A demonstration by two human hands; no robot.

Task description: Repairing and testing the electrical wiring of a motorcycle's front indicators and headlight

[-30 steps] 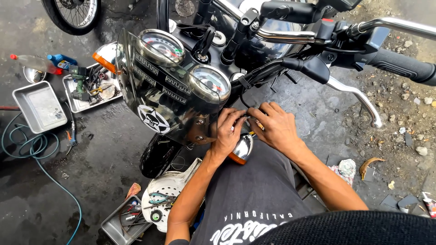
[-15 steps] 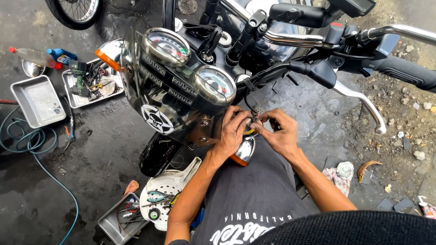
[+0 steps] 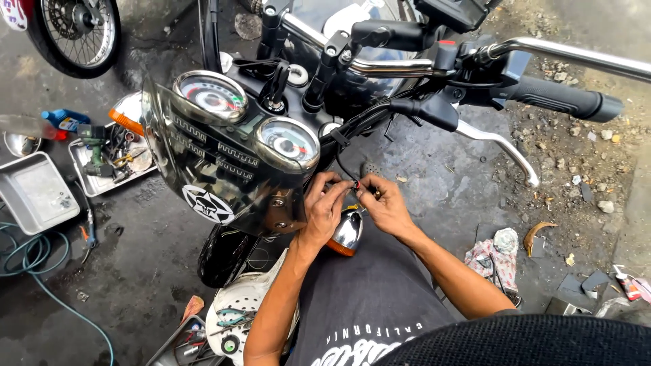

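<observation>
My left hand (image 3: 324, 207) and my right hand (image 3: 385, 203) meet just below the motorcycle's twin round gauges (image 3: 288, 144), fingertips pinched on thin wires with a small red-tipped connector (image 3: 357, 184) between them. A chrome turn signal with an orange lens (image 3: 346, 234) hangs right under both hands. The dark tinted windshield (image 3: 203, 183) with a white star-and-skull sticker stands to the left of my left hand. Black cables run from the wires up toward the handlebar (image 3: 407, 66).
Brake lever (image 3: 498, 146) and black grip (image 3: 563, 98) stick out right. Two metal trays (image 3: 34, 193) with tools, a blue bottle (image 3: 64, 120) and a hose (image 3: 34, 261) lie left. A headlight shell (image 3: 234, 318) with pliers sits below. A rag (image 3: 491, 254) lies right.
Both hands have risen slightly from the chrome turn signal and now pinch the wires above it. The view has shifted a little.
</observation>
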